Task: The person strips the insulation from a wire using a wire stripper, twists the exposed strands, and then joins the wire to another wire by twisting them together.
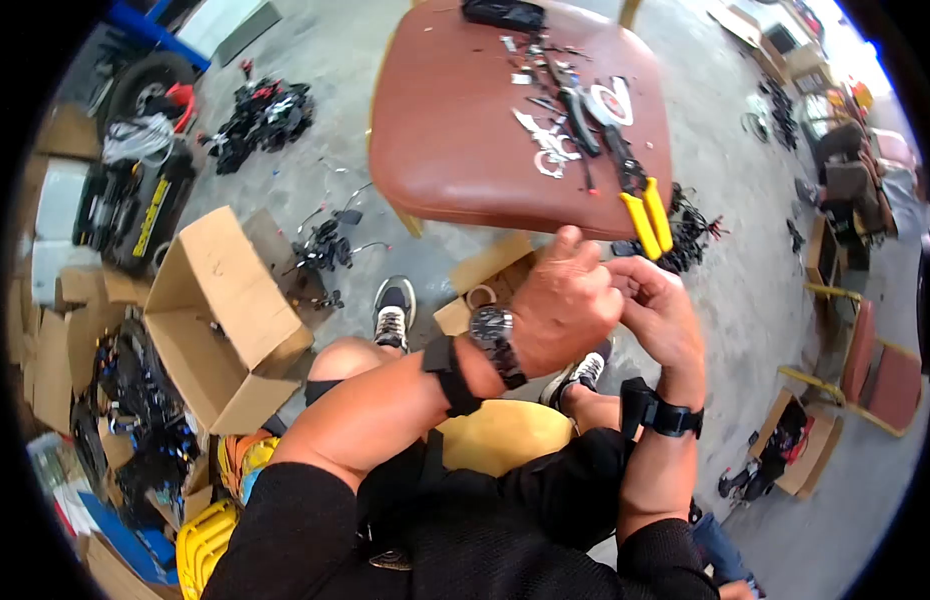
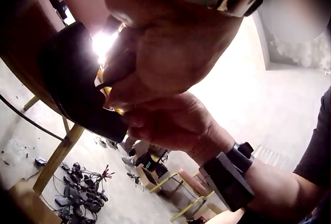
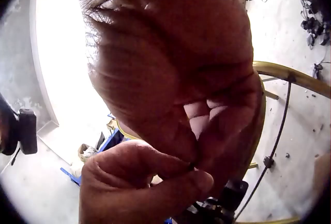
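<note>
In the head view the left hand (image 1: 570, 300), watch at its wrist, meets the right hand (image 1: 665, 310) just in front of the brown chair seat (image 1: 435, 130). Thumb and fingers of both hands pinch a small dark thing (image 3: 193, 166), mostly covered by the fingertips. The right wrist view has the right hand (image 3: 176, 63) above and the left hand (image 3: 139, 188) below. A black object (image 2: 77, 87) lies against the fingertips in the left wrist view; whether it is held I cannot tell. Yellow-handled pliers (image 1: 647, 215) rest on the seat's near right edge.
On the seat are a white tape roll (image 1: 607, 103), a black case (image 1: 503, 14) and scraps. An open cardboard box (image 1: 220, 320) stands on the floor at left, with piles of black parts (image 1: 260, 120) around. Another chair (image 1: 875, 370) is at right.
</note>
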Tool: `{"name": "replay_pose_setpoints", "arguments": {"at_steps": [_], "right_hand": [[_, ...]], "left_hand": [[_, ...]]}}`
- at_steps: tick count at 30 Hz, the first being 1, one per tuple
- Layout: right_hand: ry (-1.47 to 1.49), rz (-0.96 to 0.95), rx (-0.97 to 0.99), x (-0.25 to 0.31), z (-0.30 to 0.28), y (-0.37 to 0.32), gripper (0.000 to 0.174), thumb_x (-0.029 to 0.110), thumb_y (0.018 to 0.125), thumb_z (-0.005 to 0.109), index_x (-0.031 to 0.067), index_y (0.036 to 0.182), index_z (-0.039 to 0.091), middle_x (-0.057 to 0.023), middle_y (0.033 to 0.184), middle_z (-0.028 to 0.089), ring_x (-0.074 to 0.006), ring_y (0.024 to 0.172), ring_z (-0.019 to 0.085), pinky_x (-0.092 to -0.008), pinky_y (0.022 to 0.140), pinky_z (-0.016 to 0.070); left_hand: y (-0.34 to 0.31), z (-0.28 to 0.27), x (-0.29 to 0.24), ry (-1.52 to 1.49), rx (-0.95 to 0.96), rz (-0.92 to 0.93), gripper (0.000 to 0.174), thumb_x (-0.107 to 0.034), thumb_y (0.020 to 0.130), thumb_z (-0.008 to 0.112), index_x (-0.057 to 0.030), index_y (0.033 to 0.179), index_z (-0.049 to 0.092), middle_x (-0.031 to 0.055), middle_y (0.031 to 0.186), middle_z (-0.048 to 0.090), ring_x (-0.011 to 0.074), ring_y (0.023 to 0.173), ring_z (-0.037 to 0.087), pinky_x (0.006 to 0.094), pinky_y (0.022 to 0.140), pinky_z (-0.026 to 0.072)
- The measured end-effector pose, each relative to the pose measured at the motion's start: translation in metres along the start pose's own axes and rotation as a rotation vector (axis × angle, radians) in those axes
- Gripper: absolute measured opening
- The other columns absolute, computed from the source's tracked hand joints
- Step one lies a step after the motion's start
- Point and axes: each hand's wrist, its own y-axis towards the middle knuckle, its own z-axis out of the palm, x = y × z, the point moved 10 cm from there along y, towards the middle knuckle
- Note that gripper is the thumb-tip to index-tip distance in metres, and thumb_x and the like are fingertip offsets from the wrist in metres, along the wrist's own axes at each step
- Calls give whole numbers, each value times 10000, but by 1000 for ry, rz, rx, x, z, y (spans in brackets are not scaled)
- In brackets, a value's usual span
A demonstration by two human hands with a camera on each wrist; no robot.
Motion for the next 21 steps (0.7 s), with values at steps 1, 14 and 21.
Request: {"name": "replay_pose_setpoints", "arguments": {"at_steps": [1, 14, 21], "right_hand": [[-1, -3, -12, 3, -1, -1, 260, -54, 897, 660, 5, 1150, 677, 38, 870, 669, -21, 750, 564, -213, 646, 480], [192, -119, -255, 16, -30, -6, 229, 20, 898, 706, -3, 1125, 695, -22, 947, 708, -64, 835, 630, -236, 744, 530], [217, -268, -176, 35, -6, -8, 363, -19, 849, 749, 5, 1198, 653, -15, 924, 688, -42, 805, 626, -222, 709, 537]], "left_hand": [[0, 0, 2, -3, 6, 4, 33, -111, 698, 640, -82, 712, 637, 54, 719, 583, 256, 830, 575, 426, 897, 439], [-13, 2, 75, -652, 137, -543, 137, -48, 747, 827, -1, 826, 725, 90, 806, 674, 205, 779, 635, 331, 731, 504], [-19, 7, 83, -721, 159, -669, 128, -35, 765, 830, 1, 847, 738, 53, 827, 676, 140, 785, 631, 289, 735, 505]]}}
